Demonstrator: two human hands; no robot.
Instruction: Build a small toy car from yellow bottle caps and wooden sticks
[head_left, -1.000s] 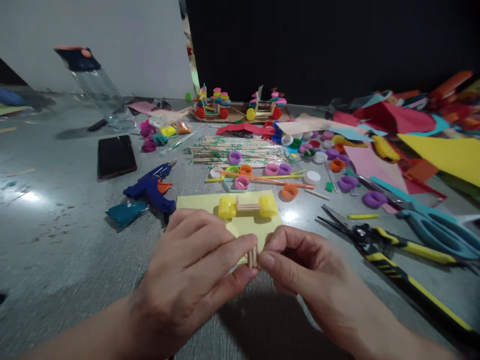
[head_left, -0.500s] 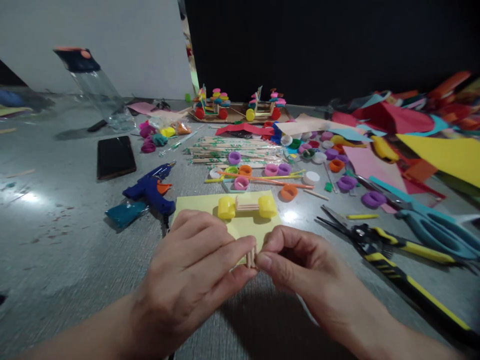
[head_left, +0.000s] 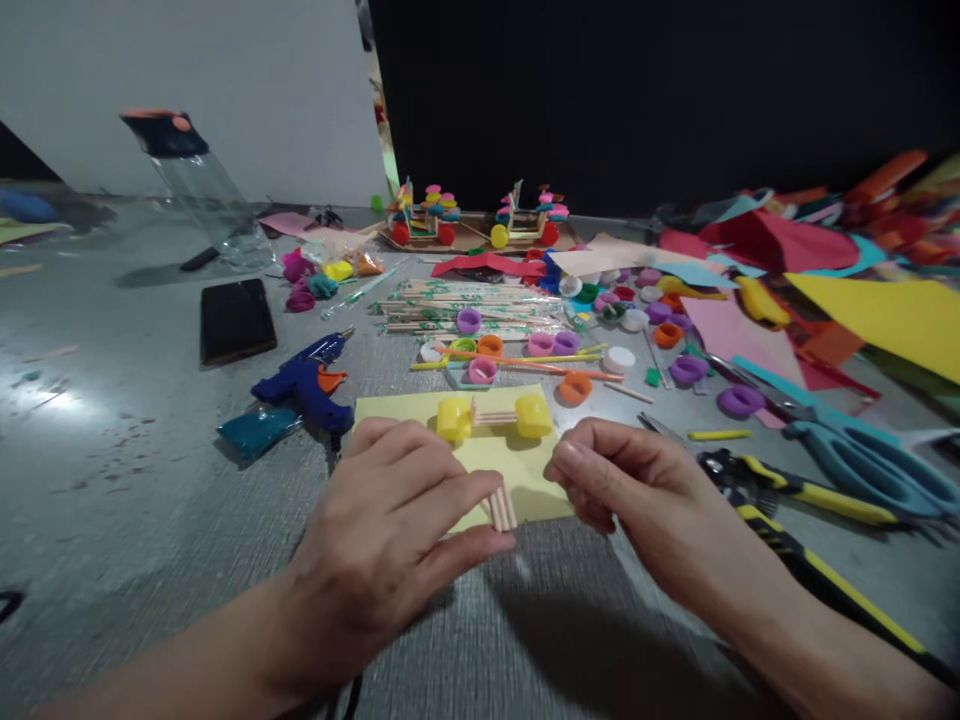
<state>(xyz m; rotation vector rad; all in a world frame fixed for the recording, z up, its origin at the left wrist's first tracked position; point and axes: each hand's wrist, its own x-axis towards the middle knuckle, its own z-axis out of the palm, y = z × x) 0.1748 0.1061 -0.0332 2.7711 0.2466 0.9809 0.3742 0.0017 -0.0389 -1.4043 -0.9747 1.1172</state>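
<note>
pinching wooden sticks (head_left: 503, 510) in left fingers (head_left: 454, 502)

Pale wood tone on short sticks (head_left: 503, 510). Soft yellow on paper sheet (head_left: 517, 465), stronger yellow on cylinders (head_left: 533, 416). Deep blue on glue gun (head_left: 304, 388), orange on its trigger (head_left: 331, 381). Green print over clear stick wrappers (head_left: 480, 300). Black banded with yellow on pliers (head_left: 821, 580); greyish blue on scissors handles (head_left: 814, 440).

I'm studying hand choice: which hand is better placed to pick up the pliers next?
Probably the right hand: it is nearer the pliers and seems empty, while the left hand grips short sticks.
</note>
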